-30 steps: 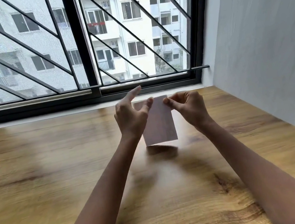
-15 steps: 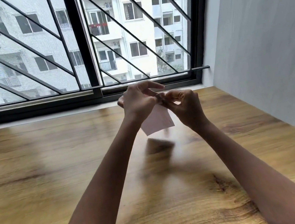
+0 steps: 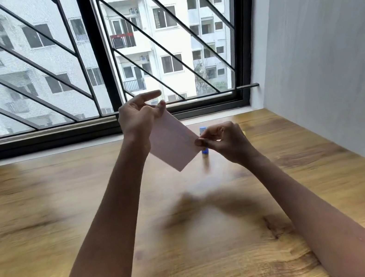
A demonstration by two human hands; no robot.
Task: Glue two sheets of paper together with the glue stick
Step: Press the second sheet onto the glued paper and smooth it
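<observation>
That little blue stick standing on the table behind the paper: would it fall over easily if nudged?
Probably. The glue stick seems to stand upright on a narrow base on the table, tall for its width, so a sideways nudge would likely tip it. It looks round, so it might then roll on the smooth wood.

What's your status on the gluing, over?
Left hand pinches paper at top corner, right hand at right corner. Paper tilted, off the table. Glue stick upright behind it, untouched. Nothing in the way.
</observation>
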